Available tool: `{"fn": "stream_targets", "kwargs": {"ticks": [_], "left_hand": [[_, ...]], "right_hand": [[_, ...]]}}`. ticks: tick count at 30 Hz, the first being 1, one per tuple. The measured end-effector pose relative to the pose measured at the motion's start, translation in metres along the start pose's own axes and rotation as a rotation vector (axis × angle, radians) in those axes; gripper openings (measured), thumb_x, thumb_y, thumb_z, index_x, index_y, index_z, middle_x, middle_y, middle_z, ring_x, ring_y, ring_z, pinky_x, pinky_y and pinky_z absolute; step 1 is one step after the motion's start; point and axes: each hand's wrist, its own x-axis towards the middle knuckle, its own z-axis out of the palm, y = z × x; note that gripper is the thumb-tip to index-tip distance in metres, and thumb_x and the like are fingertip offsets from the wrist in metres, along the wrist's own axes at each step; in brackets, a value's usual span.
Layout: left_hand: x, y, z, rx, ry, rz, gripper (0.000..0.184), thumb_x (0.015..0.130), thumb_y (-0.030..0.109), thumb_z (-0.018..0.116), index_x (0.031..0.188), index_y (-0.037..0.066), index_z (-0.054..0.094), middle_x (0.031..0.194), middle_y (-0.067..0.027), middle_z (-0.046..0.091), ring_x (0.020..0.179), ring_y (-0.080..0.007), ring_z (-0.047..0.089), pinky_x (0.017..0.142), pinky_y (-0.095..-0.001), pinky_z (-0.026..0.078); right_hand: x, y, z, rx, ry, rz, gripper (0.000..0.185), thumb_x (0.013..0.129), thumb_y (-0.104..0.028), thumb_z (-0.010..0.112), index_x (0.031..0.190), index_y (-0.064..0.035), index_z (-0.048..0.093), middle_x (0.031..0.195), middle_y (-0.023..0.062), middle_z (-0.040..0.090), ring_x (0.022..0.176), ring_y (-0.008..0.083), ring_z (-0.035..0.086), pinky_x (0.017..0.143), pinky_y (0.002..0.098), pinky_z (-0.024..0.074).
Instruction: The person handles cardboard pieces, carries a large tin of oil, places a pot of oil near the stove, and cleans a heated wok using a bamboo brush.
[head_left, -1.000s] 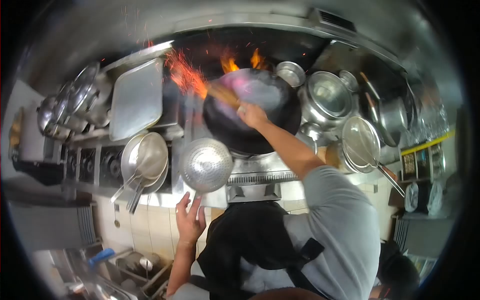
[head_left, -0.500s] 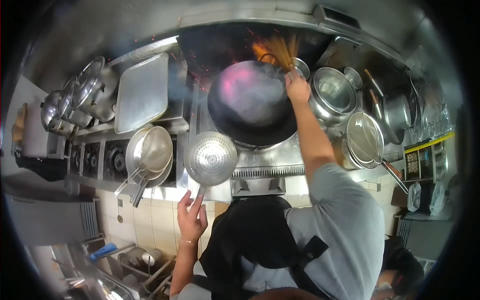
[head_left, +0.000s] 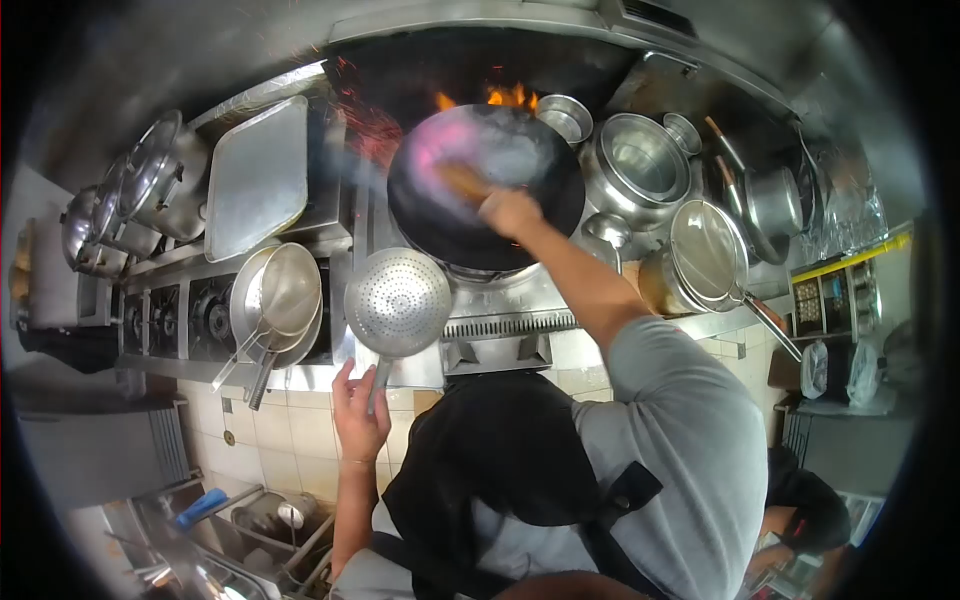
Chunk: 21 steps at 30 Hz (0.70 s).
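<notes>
My right hand (head_left: 512, 213) is closed round a bamboo brush (head_left: 463, 183), which is blurred by motion inside the large black wok (head_left: 485, 235). Smoke and a pink glow show over the wok's bowl, and orange flames rise behind its far rim. A round perforated metal ladle (head_left: 398, 302) lies on the counter to the left of the wok, its handle towards me. At that handle is my left hand (head_left: 361, 410), its fingers partly spread, with the handle by the fingertips; a firm grip cannot be made out.
Lidded pots (head_left: 160, 185) and an upright metal tray (head_left: 258, 180) stand at the left. Strainers (head_left: 290, 290) rest on the left burners. Right of the wok are metal bowls (head_left: 645, 160) and a sieve (head_left: 708, 250) on a pot. Another person (head_left: 805, 505) shows at the lower right.
My right hand swung with the brush from the wok's left side to its far right edge, then back into the bowl. My left hand stayed near the ladle's handle. The whole view shifted slightly.
</notes>
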Motion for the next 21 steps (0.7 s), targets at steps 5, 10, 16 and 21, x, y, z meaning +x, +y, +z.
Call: {"fn": "stream_targets", "kwargs": {"ticks": [5,10,16,21], "left_hand": [[0.005,0.006,0.000,-0.049,-0.084,-0.052,0.042,0.089,-0.001,0.073,0.131,0.004,0.072,0.144,-0.0265,0.057,0.091,-0.0303,0.067,0.086,-0.0402,0.057],[0.004,0.004,0.003,-0.038,-0.057,0.001,0.043,0.090,-0.001,0.074,0.132,0.003,0.071,0.146,-0.0243,0.056,0.091,-0.0308,0.065,0.085,-0.0410,0.056],[0.005,0.011,0.006,-0.047,-0.113,0.023,0.042,0.089,-0.002,0.074,0.131,0.003,0.072,0.147,-0.0238,0.056,0.086,-0.0278,0.065,0.081,-0.0395,0.057],[0.014,0.018,0.003,-0.083,-0.060,0.030,0.042,0.088,-0.003,0.073,0.130,0.001,0.072,0.145,-0.0241,0.057,0.082,-0.0262,0.063,0.080,-0.0387,0.056]], "right_hand": [[-0.043,0.015,-0.081,-0.300,-0.174,-0.300,0.042,0.093,-0.039,0.068,0.133,-0.0281,0.076,0.118,0.0206,0.078,0.119,0.0375,0.073,0.103,0.0503,0.0562],[0.023,0.075,-0.077,-0.074,0.531,0.180,0.033,0.096,-0.034,0.061,0.116,-0.0163,0.081,0.105,0.0231,0.079,0.102,0.0420,0.077,0.091,0.0518,0.0613],[-0.085,-0.031,-0.067,-0.133,-0.114,-0.467,0.041,0.094,-0.041,0.063,0.124,-0.0191,0.079,0.117,0.0145,0.080,0.109,0.0368,0.076,0.104,0.0531,0.0554],[0.024,0.112,-0.125,-0.253,0.250,0.018,0.041,0.097,-0.038,0.068,0.134,-0.0213,0.074,0.126,0.0254,0.073,0.111,0.0420,0.074,0.095,0.0556,0.0588]]}}
